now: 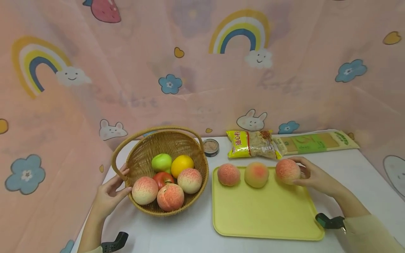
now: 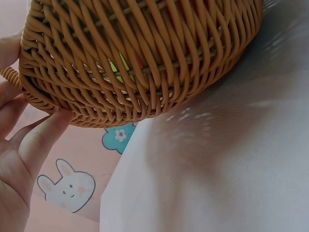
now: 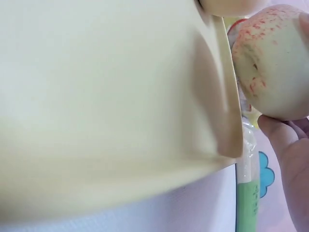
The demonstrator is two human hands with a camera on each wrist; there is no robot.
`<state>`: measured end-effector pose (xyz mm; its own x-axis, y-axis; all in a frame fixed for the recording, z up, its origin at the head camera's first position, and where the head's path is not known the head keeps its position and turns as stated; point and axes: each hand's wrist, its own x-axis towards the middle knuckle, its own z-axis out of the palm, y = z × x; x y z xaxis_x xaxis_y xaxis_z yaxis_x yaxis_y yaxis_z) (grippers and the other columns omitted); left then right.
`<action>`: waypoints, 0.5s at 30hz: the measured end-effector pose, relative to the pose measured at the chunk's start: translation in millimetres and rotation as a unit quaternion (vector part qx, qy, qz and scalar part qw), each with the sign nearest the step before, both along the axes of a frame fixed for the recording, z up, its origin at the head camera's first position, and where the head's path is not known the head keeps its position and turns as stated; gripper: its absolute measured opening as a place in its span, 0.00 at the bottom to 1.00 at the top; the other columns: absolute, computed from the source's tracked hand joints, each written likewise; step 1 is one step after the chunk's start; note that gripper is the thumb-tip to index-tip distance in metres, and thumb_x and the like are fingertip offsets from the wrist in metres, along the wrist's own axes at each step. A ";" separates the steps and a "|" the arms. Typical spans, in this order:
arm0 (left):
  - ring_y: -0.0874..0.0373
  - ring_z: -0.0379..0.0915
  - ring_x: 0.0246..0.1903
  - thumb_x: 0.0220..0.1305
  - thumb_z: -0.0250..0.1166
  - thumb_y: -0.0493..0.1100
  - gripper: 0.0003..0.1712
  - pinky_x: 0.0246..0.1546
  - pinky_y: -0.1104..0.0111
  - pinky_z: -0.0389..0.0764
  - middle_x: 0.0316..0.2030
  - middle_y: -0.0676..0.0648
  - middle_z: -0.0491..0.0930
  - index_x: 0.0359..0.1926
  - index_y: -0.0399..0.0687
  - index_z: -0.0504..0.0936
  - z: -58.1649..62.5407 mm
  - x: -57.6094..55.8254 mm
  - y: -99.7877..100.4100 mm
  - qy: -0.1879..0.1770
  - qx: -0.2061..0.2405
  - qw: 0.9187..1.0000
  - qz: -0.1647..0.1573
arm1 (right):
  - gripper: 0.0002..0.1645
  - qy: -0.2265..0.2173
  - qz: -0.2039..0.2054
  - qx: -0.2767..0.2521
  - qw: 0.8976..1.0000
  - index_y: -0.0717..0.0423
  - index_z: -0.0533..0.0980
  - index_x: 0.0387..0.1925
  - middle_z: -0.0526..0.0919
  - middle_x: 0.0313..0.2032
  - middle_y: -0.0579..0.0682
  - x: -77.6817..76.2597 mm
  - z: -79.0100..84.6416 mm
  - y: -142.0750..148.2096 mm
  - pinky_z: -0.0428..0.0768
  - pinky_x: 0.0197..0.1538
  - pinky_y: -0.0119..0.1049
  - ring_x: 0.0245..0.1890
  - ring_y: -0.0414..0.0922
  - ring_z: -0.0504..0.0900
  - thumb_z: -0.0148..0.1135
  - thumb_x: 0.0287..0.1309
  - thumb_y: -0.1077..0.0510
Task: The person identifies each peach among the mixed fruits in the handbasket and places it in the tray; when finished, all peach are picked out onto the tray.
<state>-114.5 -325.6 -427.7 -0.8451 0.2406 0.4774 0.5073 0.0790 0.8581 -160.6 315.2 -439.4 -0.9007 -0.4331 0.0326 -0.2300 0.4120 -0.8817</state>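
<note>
My left hand (image 1: 109,196) grips the rim of a wicker basket (image 1: 143,151) where the handle joins it, with the thumb on the near side. Inside the basket lie a green apple (image 1: 161,163), an orange (image 1: 182,166), a red apple (image 1: 162,178) and several peaches (image 1: 145,190). Over the far right corner of a yellow tray (image 1: 265,214), my right hand (image 1: 319,177) holds a peach (image 1: 287,171) between thumb and fingers. In the right wrist view this peach (image 3: 270,63) shows its stem end. Two more peaches (image 1: 229,174) sit in a row along the tray's far edge.
Behind the tray lie a yellow snack-like bag (image 1: 253,144) and a long green-labelled packet (image 1: 316,142). A small round tin (image 1: 211,147) stands between basket and bag. A pink printed cloth (image 1: 196,70) hangs behind the white table (image 1: 177,235).
</note>
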 end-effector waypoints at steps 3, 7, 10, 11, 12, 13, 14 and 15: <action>0.66 0.59 0.66 0.52 0.56 0.14 0.31 0.51 0.76 0.76 0.70 0.34 0.53 0.59 0.16 0.63 -0.9 1.6 -0.6 0.000 0.002 1.000 0.004 | 0.40 -0.019 -0.002 0.012 1.000 0.62 0.54 0.65 0.62 0.59 0.34 -3.3 -4.5 0.8 0.72 0.50 0.18 0.55 0.15 0.61 0.64 0.56 0.64; 0.66 0.60 0.66 0.51 0.56 0.14 0.31 0.51 0.77 0.76 0.70 0.32 0.53 0.59 0.17 0.64 -0.6 2.3 -0.3 -0.002 0.002 1.000 0.012 | 0.41 -0.050 0.000 0.008 0.999 0.61 0.53 0.65 0.63 0.58 0.34 -4.0 -11.5 4.1 0.73 0.50 0.19 0.54 0.15 0.62 0.64 0.56 0.64; 0.67 0.60 0.66 0.52 0.57 0.15 0.31 0.51 0.77 0.76 0.69 0.30 0.53 0.59 0.18 0.64 0.7 1.5 0.5 -0.004 -0.005 1.000 0.018 | 0.42 -0.065 0.008 0.004 0.998 0.61 0.51 0.66 0.63 0.57 0.34 -3.7 -15.5 8.0 0.74 0.50 0.20 0.54 0.16 0.63 0.64 0.56 0.64; 0.67 0.60 0.66 0.52 0.57 0.15 0.31 0.51 0.77 0.76 0.69 0.30 0.53 0.59 0.18 0.64 1.1 1.2 0.7 -0.005 -0.006 1.000 0.018 | 0.42 -0.067 0.011 0.003 0.998 0.62 0.50 0.66 0.63 0.57 0.34 -3.9 -16.3 9.4 0.74 0.50 0.21 0.54 0.16 0.63 0.64 0.56 0.64; 0.67 0.60 0.66 0.52 0.57 0.15 0.31 0.51 0.77 0.76 0.69 0.30 0.53 0.59 0.18 0.64 1.4 1.0 0.9 -0.006 -0.007 1.000 0.019 | 0.43 -0.069 0.015 0.004 0.998 0.62 0.49 0.66 0.63 0.57 0.34 -4.1 -16.6 10.6 0.73 0.50 0.20 0.54 0.16 0.63 0.63 0.56 0.64; 0.67 0.60 0.66 0.52 0.57 0.15 0.31 0.51 0.78 0.76 0.69 0.30 0.53 0.59 0.18 0.64 1.6 1.0 0.9 -0.007 -0.007 1.000 0.020 | 0.43 -0.069 0.018 0.005 0.997 0.62 0.48 0.66 0.63 0.58 0.34 -4.4 -16.2 11.5 0.73 0.50 0.20 0.54 0.15 0.63 0.64 0.56 0.64; 0.67 0.60 0.66 0.52 0.57 0.15 0.31 0.51 0.78 0.76 0.69 0.31 0.53 0.60 0.18 0.64 1.9 1.2 0.6 -0.008 -0.011 1.000 0.021 | 0.44 -0.071 0.021 0.006 0.997 0.62 0.48 0.66 0.62 0.58 0.34 -5.0 -15.6 12.2 0.72 0.51 0.19 0.54 0.15 0.62 0.64 0.55 0.64; 0.67 0.60 0.66 0.52 0.57 0.15 0.31 0.51 0.78 0.76 0.69 0.31 0.53 0.59 0.18 0.64 2.0 1.9 0.6 -0.008 -0.011 1.000 0.023 | 0.45 -0.073 0.024 0.008 0.997 0.63 0.47 0.66 0.62 0.58 0.34 -5.8 -15.1 12.7 0.72 0.51 0.19 0.54 0.15 0.63 0.64 0.55 0.64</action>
<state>-112.6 -325.0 -425.7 -0.8631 0.2121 0.4584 0.4885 0.1202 0.8642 -166.4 328.0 -454.5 -0.8739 -0.4746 -0.1053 -0.1184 0.4178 -0.9008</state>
